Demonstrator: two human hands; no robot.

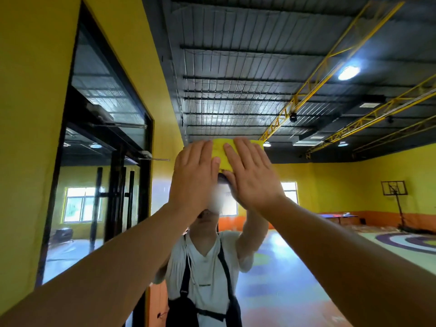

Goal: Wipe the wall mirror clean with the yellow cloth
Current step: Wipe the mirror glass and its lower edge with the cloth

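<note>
Two bare hands press a yellow cloth flat against the wall mirror, the cloth showing at 12 o'clock beyond the fingertips. The left hand and right hand lie side by side on it. Each grip is spread, fingers straight, curled round nothing. The glass reflects the person's white shirt. A black-framed doorway stands at 9 o'clock, a reflected basketball hoop at 3 o'clock.
</note>
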